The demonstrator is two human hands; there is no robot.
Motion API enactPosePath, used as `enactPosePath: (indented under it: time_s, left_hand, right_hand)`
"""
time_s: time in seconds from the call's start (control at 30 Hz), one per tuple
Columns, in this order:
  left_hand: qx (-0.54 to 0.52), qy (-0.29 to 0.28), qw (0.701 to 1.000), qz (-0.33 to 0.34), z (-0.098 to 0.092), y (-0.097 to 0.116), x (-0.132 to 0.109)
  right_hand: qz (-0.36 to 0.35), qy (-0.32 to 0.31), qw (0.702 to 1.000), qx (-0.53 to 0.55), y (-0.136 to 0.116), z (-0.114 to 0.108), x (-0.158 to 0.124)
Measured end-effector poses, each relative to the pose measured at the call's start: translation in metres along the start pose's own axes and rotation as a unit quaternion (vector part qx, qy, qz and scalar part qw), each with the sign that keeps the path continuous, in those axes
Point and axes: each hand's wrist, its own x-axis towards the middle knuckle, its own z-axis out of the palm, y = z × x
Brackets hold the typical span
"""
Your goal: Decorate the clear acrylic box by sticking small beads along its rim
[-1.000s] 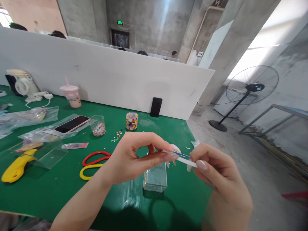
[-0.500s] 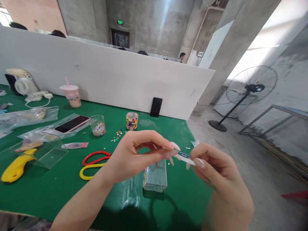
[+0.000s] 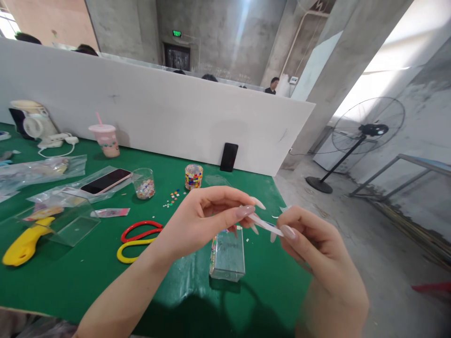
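A narrow white strip (image 3: 262, 222) with a bit of blue along one side is stretched between my two hands, above the table. My left hand (image 3: 207, 220) pinches its left end between thumb and fingers. The other end sits in the pinch of my right hand (image 3: 313, 249). Just below stands a clear plastic box (image 3: 229, 258), with small colourful pieces along its left side; my left fingers hide part of its top. Scissors (image 3: 136, 239) with one red and one yellow handle loop lie left of the box, their blades hidden behind my left forearm and hand.
On the green table (image 3: 183, 305) are a mosaic-covered cup (image 3: 193, 177), a clear cup of beads (image 3: 145, 185), loose bits (image 3: 172, 199), a phone (image 3: 105, 181), a yellow-handled tool (image 3: 26, 241), and a pink drink cup (image 3: 106, 141). A white partition (image 3: 158, 112) stands behind, a black phone (image 3: 229, 157) against it.
The strip has turned in my fingers: more of its white side shows and less of the blue. My left fingers have shifted slightly; the box has stayed put.
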Motion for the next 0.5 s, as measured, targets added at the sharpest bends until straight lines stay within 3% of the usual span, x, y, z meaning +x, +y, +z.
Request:
enactPosePath:
  time_s: [0.23, 0.5]
  left_hand:
    - [0.000, -0.015, 1.000, -0.019, -0.0009, 0.0022, -0.0008]
    - [0.019, 0.024, 0.999, -0.027, 0.0047, 0.0039, 0.0024]
  right_hand:
    - [0.004, 0.010, 1.000, 0.008, -0.0017, 0.0022, 0.0012]
    - [0.008, 0.015, 1.000, 0.007, -0.0024, 0.0031, 0.0007]
